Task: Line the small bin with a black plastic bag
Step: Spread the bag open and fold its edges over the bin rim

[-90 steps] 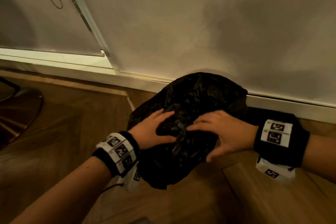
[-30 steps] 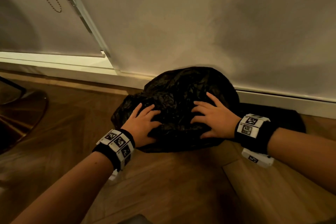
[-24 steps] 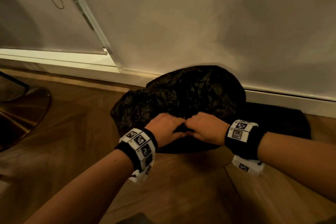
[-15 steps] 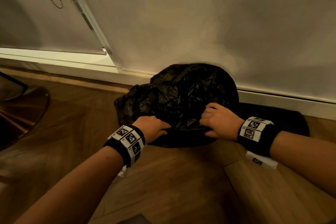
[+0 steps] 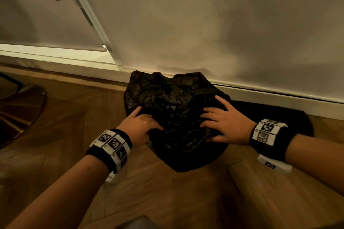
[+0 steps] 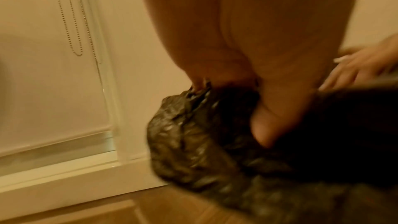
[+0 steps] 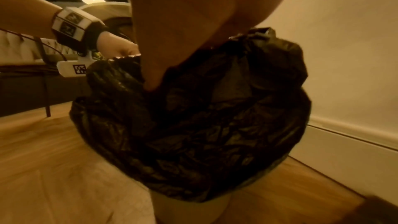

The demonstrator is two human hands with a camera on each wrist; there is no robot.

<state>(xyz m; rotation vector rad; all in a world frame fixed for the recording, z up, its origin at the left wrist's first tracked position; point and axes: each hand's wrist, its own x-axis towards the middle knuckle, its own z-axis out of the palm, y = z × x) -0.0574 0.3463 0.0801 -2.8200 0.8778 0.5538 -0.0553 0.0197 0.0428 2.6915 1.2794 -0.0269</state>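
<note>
A crumpled black plastic bag [image 5: 173,102] covers a small pale bin [image 7: 189,210] — only the bin's lower wall shows. It sits by the skirting board [image 5: 279,98].

We are wearing a black band on each wrist. The left band [image 5: 111,147] is carrying a row of white blocks printed with black square markers, and the right band [image 5: 268,134] is carrying the same. Beneath the wrists, a left box [image 7: 72,70] and a right box [image 5: 274,163], both white, are each showing a marker. Our left grip [image 5: 141,126], right grip [image 5: 229,126] and forearms are going bare.
</note>
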